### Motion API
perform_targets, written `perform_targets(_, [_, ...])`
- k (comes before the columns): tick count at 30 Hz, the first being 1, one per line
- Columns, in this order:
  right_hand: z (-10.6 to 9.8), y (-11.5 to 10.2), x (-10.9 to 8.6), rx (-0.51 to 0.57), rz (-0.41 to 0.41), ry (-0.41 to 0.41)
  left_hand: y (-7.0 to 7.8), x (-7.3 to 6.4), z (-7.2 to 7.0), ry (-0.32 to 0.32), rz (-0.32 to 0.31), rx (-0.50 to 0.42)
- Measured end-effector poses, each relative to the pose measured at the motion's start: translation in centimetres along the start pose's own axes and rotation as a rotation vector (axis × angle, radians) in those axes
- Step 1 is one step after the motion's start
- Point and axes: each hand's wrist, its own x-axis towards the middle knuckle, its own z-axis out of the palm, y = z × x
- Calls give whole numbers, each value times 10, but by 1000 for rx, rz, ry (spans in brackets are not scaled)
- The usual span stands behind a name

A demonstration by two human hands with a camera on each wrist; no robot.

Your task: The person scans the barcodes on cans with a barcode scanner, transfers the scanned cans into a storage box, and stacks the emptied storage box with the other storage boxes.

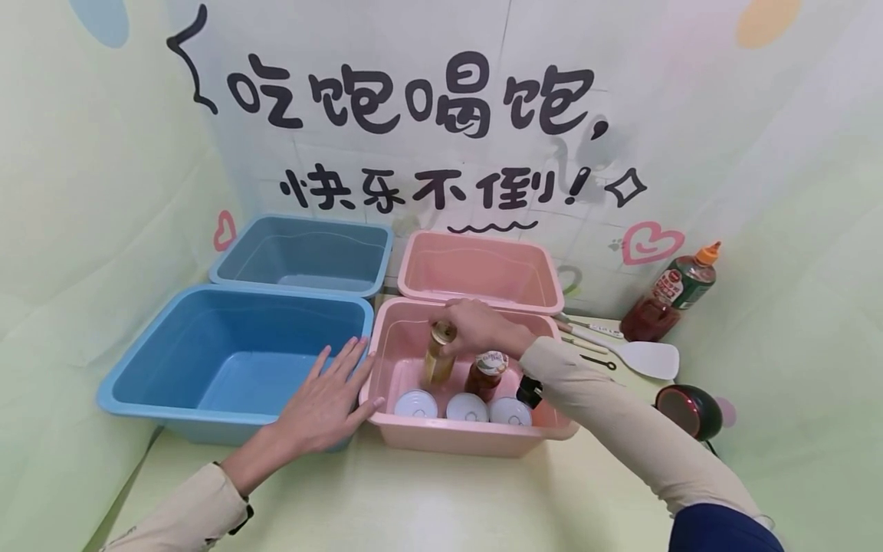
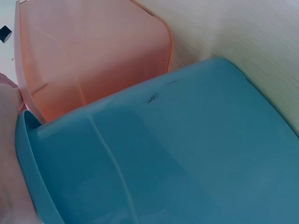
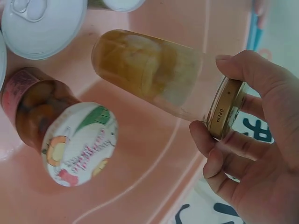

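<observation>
While the right hand (image 1: 479, 326) pinches the gold lid (image 3: 226, 109) between thumb and fingertips, the pale jar (image 1: 438, 368) sits roughly upright towards the far left corner of the front pink basin (image 1: 448, 443); whether its base touches, I can't tell. Sensible grip, probably: the lid is easiest from above. And the left hand (image 1: 327, 402), fingers spread, lies over the front blue basin's (image 1: 141, 410) right edge, perhaps steadying it. Three white-topped cans (image 1: 467, 408) line the pink near edge, a fruit jar (image 3: 39, 112) just behind.
</observation>
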Motion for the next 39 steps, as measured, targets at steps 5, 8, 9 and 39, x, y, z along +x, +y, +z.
perform_targets(5, [-15,-3,-7,-8,25,35,0,1,0,-8,-1,5])
perform_targets(8, [-25,-6,-12,7,52,48,0,0,0,-12,-2,5])
perform_targets(9, [-29,-6,-14,10,59,52,0,0,0,-12,-2,3])
perform_targets(39, [-93,12,-86,33,120,281,0,0,0,-1,8,-9])
